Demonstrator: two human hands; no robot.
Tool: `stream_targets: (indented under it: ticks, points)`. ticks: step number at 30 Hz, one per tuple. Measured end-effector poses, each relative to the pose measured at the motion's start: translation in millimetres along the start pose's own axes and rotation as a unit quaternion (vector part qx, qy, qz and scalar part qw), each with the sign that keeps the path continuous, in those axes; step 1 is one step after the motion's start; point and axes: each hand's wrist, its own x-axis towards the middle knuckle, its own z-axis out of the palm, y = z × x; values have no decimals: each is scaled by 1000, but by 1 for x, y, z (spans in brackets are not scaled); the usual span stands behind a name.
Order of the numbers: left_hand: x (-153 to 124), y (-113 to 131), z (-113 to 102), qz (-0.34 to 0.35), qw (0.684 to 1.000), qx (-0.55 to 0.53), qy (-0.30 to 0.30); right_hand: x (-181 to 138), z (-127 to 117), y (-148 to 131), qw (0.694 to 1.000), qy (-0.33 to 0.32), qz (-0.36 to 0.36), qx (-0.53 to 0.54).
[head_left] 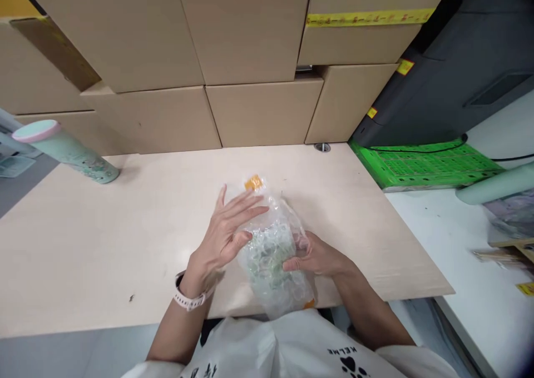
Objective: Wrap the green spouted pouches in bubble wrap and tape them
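Note:
A bundle of clear bubble wrap (273,255) with something green inside lies near the front edge of the pale wooden table (104,239). A small orange piece (254,182) shows at its far end. My left hand (227,230) rests on the left side of the bundle, fingers stretched out and spread, thumb pressing the wrap. A pale watch is on that wrist. My right hand (315,254) grips the right side of the bundle, fingers curled round it.
Cardboard boxes (250,61) are stacked against the table's far edge. A mint green bottle (67,151) lies tilted at the far left. A green plastic crate (425,164) and a dark machine stand to the right, beside a white table with small items.

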Motion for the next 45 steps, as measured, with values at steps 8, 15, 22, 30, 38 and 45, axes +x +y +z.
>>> stream_targets:
  ticks: [8, 15, 22, 30, 38, 45]
  points:
    - [-7, -11, 15, -120, 949, -291, -23, 4, 9, -8, 987, 148, -56, 33]
    - [2, -34, 49, -207, 918, -330, 74, 38, 3, -12, 956, 287, -43, -40]
    - [10, -58, 50, -198, 925, -277, 169, 52, -15, -17, 817, 390, -154, -395]
    - [7, -79, 55, -112, 947, 243, 178, 88, -19, 23, 800, 194, -178, -539]
    - [4, -96, 63, -85, 915, 385, 88, 96, -20, 34, 746, 189, -170, -615]
    - [6, -97, 60, -103, 912, 387, 85, 101, -31, 38, 775, 326, -153, -520]
